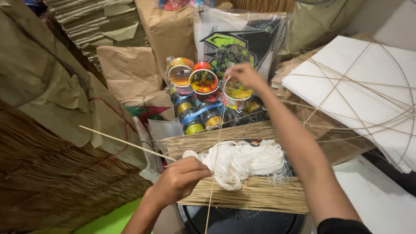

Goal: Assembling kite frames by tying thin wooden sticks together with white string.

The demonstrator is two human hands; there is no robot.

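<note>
I see my left hand (180, 180) pinched closed on a thin pale bamboo stick (125, 143) that runs out toward 10 o'clock. My right hand (245, 76) is up at 12 o'clock, fingers closed, apparently on a fine thread; can't confirm. A white string hank (242, 160) lies on the straw-coloured stick bundle (260, 195). Finished white paper kites (359, 82) sit at 2 o'clock; this stick is still bare. The colourful thread spools (203, 82) are partly hidden.

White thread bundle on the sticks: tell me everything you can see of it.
The thread bundle is a loose, tangled skein of white string, fluffy and unwound, with stray ends trailing at its right. It lies across a flat bundle of thin tan sticks. The left hand, pinching a thin stick, touches its left end. The right hand is raised well above it.
</note>
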